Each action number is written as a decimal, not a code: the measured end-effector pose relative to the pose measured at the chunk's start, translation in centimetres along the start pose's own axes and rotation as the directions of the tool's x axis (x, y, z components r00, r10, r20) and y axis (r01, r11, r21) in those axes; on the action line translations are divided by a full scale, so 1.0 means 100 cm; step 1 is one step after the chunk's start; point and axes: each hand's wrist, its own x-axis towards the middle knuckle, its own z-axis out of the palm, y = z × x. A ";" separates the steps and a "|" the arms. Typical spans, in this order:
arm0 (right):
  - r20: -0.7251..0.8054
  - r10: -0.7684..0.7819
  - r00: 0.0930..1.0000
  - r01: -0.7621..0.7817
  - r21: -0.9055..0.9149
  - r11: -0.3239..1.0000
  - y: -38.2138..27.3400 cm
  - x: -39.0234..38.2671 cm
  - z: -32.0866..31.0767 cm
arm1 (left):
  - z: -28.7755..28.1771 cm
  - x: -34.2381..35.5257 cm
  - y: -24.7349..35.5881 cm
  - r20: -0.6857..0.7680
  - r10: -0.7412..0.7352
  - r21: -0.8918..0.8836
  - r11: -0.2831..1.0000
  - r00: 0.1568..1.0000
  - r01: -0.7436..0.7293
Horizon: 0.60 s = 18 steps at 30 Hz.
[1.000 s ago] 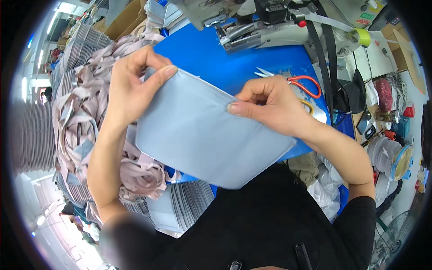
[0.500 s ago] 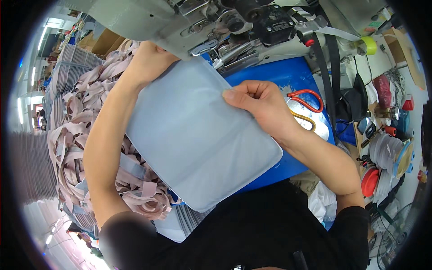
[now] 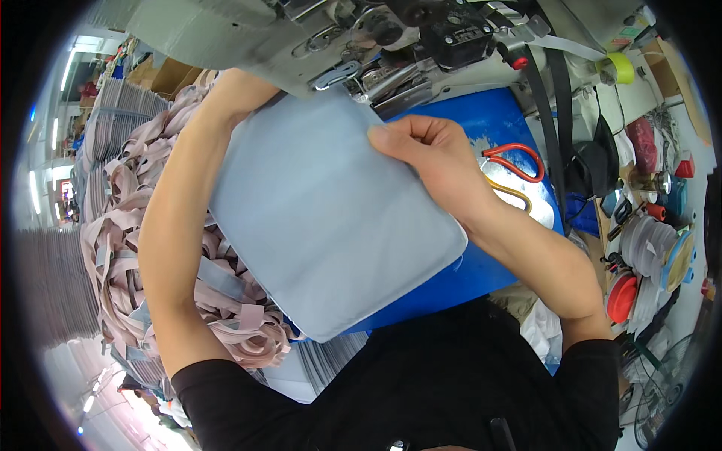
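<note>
At my far left a heap of pinkish-beige strips (image 3: pixel 113 248) lies piled beside the table, close enough to draw from without leaning. My left hand (image 3: pixel 233 86) reaches forward over it to the far corner of the pale blue fabric panel (image 3: pixel 323 225); the hand sits partly under the sewing machine (image 3: pixel 361 37), so I cannot tell how far its fingers are closed or whether they grip the cloth or only steady it. The panel lies flat and spread across the blue table (image 3: pixel 489 120), its top edge pushed up against the machine's foot, which is why I keep it taut from both sides. My right hand (image 3: pixel 436 158) pinches the panel's right edge, thumb on top and fingers curled beneath, guiding that edge toward the needle. Just right of it the orange-handled scissors (image 3: pixel 515 161) rest on the table within easy reach
</note>
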 end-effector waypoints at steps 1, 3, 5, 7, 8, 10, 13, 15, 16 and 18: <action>-0.004 -0.017 1.000 0.017 0.007 1.000 0.001 0.002 0.000 | 0.000 0.001 0.000 -0.001 0.008 0.007 1.000 1.000 -0.008; -0.006 -0.045 0.999 0.045 0.066 0.997 0.003 0.004 0.004 | -0.001 0.005 0.000 -0.003 0.021 0.018 1.000 1.000 -0.021; -0.015 -0.052 0.999 0.054 0.105 0.993 0.006 -0.001 0.008 | -0.004 0.004 -0.001 -0.013 0.021 0.029 0.999 1.000 -0.020; -0.027 -0.043 0.999 0.046 0.110 0.993 0.004 -0.009 0.013 | -0.008 -0.002 -0.003 -0.040 0.015 0.045 0.999 0.999 -0.013; -0.011 -0.041 0.999 0.042 0.129 0.991 0.008 -0.014 0.014 | -0.010 -0.007 -0.005 -0.051 0.005 0.054 0.999 0.999 -0.002; -0.054 -0.071 0.996 0.079 0.147 0.986 0.014 -0.015 0.000 | 0.004 0.013 -0.009 -0.032 0.054 0.038 0.998 0.998 -0.052; -0.084 -0.081 0.993 0.093 0.152 0.984 0.012 -0.009 -0.006 | 0.014 0.029 -0.009 -0.032 0.106 0.070 0.992 0.994 -0.104; -0.007 -0.056 0.998 0.056 0.179 0.982 0.007 -0.005 0.012 | -0.008 0.001 -0.005 -0.102 0.083 0.164 0.984 0.991 -0.065; -0.010 -0.056 0.998 0.056 0.190 0.980 0.006 0.000 0.014 | -0.010 0.002 -0.008 -0.116 0.110 0.209 0.974 0.987 -0.084; 0.011 -0.085 0.996 0.081 0.184 0.980 0.010 0.010 0.016 | -0.013 0.002 -0.021 -0.154 0.203 0.366 0.921 0.967 -0.135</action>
